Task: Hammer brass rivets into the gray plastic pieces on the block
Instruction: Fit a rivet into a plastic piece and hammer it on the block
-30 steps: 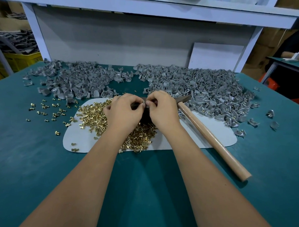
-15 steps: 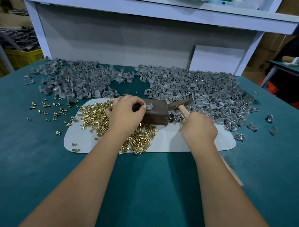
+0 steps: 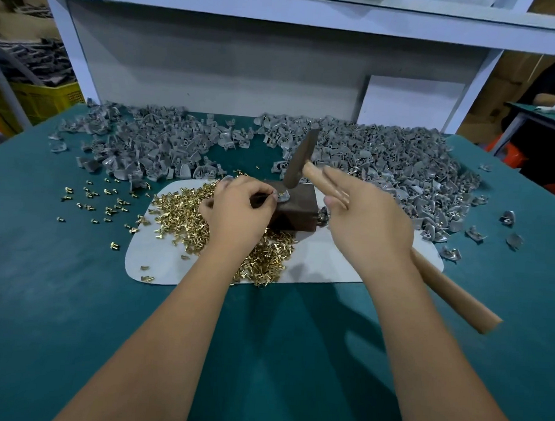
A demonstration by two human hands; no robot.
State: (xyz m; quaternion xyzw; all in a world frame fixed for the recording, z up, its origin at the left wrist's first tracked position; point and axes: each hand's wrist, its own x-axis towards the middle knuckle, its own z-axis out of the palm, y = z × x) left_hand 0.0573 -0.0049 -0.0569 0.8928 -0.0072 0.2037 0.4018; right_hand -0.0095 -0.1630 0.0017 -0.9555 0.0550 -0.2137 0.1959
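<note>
A dark brown block (image 3: 298, 211) stands on a white mat (image 3: 331, 260). On its top left corner lies a gray plastic piece (image 3: 283, 197), pinched by the fingers of my left hand (image 3: 238, 208). My right hand (image 3: 364, 220) grips the wooden handle of a hammer (image 3: 450, 291), index finger stretched along the handle. The hammer's metal head (image 3: 299, 160) points down and meets the piece on the block. A heap of brass rivets (image 3: 187, 212) covers the mat under and left of my left hand.
Two big heaps of gray plastic pieces (image 3: 398, 171) lie across the back of the green table (image 3: 59, 296), with loose ones at the right. Scattered rivets (image 3: 105, 199) dot the table at left. A white shelf frame (image 3: 244, 65) rises behind; a yellow crate (image 3: 42, 98) stands far left.
My right hand left the block, took the hammer's handle and lifted it; the head now stands on the piece. My left hand stayed at the block holding the piece.
</note>
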